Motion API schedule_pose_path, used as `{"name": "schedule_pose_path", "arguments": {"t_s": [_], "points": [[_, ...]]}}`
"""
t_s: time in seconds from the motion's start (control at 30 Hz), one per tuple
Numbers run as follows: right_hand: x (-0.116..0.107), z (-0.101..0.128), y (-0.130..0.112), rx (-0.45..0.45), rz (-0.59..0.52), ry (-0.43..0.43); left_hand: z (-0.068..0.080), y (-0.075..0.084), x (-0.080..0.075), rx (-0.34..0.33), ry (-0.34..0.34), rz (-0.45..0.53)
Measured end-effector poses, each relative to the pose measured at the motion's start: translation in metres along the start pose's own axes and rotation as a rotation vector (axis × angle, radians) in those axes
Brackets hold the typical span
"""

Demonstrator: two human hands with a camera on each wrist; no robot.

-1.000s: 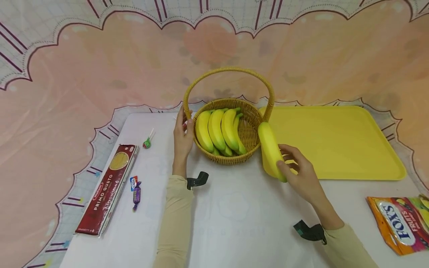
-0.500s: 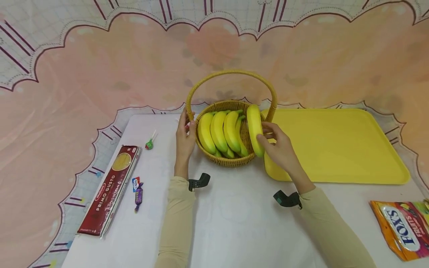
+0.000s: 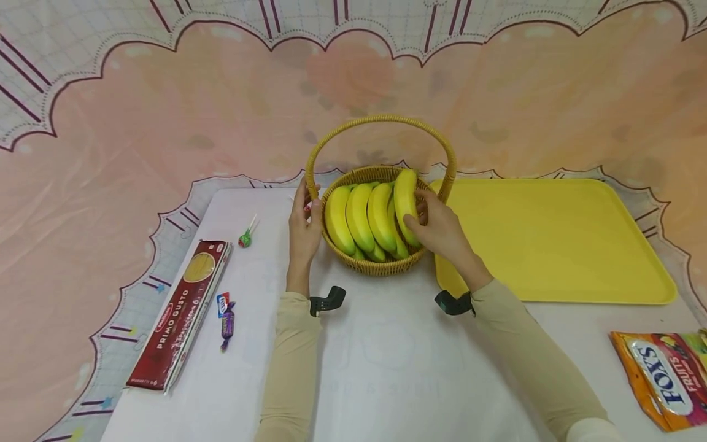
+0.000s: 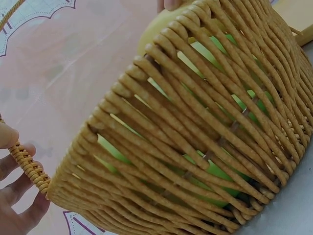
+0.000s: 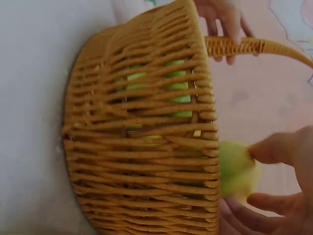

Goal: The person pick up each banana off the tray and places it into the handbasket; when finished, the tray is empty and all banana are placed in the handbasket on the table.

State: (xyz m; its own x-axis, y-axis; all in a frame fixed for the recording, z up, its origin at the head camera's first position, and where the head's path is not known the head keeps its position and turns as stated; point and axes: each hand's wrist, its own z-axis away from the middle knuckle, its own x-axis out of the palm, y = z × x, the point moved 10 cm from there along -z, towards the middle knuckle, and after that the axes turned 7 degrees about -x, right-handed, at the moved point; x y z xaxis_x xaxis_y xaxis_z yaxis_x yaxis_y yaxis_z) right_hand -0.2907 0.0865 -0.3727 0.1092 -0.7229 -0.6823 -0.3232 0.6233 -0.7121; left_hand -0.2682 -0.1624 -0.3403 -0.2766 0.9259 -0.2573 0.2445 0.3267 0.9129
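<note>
Now the right hand holds a banana in its grip, at the basket rim beside the bunch. Left hand grips the handle base on the surface.

The candy bag runs off the head view's right edge, so its label reads only in part. The right hand covers the lower end of the single banana. Wicker bars of the basket screen the banana bunch in both wrist views. The wrapper print on the small candy is too small to read.
</note>
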Motion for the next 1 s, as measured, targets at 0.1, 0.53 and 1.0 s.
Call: {"name": "schedule_pose_path", "arguments": {"t_s": [0.1, 0.53, 1.0], "points": [[0.005, -0.001, -0.005, -0.02, 0.048, -0.053, 0.0, 0.001, -0.001, 0.007, 0.003, 0.001], [0.023, -0.01, -0.001, 0.02, 0.152, -0.263, 0.001, -0.001, -0.003, -0.003, 0.001, -0.006], [-0.015, 0.019, -0.004, -0.147, -0.023, -0.024, -0.014, -0.037, 0.004, 0.004, -0.044, -0.022]]}}
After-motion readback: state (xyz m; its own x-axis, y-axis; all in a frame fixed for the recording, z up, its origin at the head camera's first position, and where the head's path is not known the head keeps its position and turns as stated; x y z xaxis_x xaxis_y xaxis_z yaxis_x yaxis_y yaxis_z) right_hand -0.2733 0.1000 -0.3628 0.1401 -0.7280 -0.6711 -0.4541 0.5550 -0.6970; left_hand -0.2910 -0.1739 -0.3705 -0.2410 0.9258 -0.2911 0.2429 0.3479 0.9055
